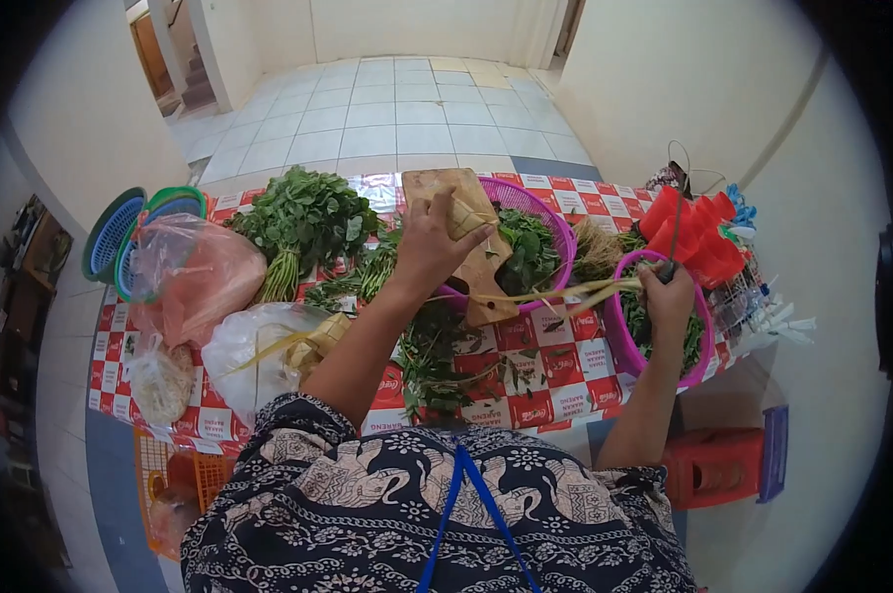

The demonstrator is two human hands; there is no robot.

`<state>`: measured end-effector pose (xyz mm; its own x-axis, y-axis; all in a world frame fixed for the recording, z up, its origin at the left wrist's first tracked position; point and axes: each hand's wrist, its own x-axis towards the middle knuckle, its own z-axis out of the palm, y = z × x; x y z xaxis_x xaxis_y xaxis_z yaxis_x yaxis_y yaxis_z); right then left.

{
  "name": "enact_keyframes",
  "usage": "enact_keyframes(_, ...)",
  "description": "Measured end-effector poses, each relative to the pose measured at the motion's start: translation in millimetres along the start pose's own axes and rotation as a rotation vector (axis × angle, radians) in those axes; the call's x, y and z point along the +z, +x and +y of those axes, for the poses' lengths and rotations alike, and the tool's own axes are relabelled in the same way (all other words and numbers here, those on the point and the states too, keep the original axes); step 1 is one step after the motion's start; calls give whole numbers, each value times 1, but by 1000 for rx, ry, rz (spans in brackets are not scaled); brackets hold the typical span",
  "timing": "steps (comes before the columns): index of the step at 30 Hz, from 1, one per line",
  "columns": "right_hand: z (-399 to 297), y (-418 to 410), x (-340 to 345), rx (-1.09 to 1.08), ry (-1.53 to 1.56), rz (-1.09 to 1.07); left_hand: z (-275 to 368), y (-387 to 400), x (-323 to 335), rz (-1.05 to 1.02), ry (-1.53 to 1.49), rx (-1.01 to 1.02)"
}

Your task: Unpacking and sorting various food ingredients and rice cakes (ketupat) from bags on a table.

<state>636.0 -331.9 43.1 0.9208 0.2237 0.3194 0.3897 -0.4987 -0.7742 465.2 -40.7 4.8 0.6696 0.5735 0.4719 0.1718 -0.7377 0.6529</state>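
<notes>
My left hand [439, 241] grips a woven palm-leaf rice cake [467, 216] on a wooden cutting board [433, 181]. The board lies across the rim of a pink plastic basket [565, 237] that holds leafy greens. Off to the right, my right hand [667, 293] is closed around the dark handle of a knife [678, 215], its blade pointing away from me. Pale leaf strips [587, 290] stretch from near the board to my right hand. Under that hand stands a smaller pink basket [706, 356] with cut greens. More woven rice cakes [326, 337] rest on a white plastic bag [250, 356].
Bunches of leafy greens [309, 215] lie left of the board, beside a pinkish plastic bag [209, 267] and stacked colander baskets [109, 233]. Loose stems and leaves [432, 363] are scattered near me. Red plastic items [687, 237] and a wire rack [735, 296] stand at the right.
</notes>
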Motion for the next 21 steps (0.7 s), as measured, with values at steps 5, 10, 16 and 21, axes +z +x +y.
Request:
enact_keyframes(5, 51, 24, 8, -151, -554, 295, -29, 41, 28, 175, 132, 233)
enact_keyframes(10, 24, 17, 22, -103, -481, -207, -61, 60, 52, 0, 318, 201)
enact_keyframes(16, 59, 9, 50, -208, -206, -30, -51, 6, 60, 223, 184, 226)
enact_keyframes(21, -40, -20, 71, -13, 498, -188, -109, -52, -33, 71, 254, -100)
